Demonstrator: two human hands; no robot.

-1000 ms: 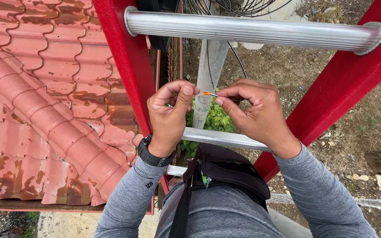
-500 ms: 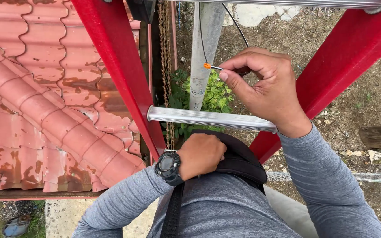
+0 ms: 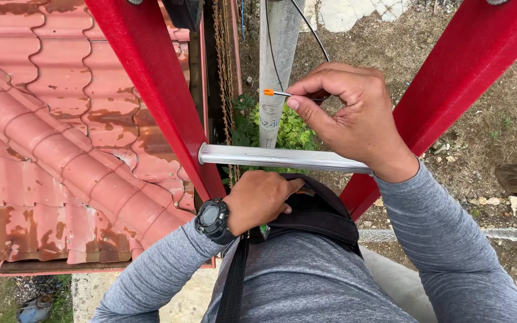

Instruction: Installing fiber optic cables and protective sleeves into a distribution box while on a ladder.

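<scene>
While your right hand [image 3: 354, 116] pinches the thin cable end with the orange tip [image 3: 268, 92] between thumb and forefinger, that tip sticks out leftward, just in front of the grey pole [image 3: 276, 54] and above the ladder rung [image 3: 282, 158]. Your left hand [image 3: 261, 200] is closed on the black waist pouch [image 3: 324, 209] at your belly. Neither hand holds the red ladder rails [image 3: 157, 101], so a lean could unbalance you. A loosened pinch would likely drop the cable to the ground far below.
</scene>
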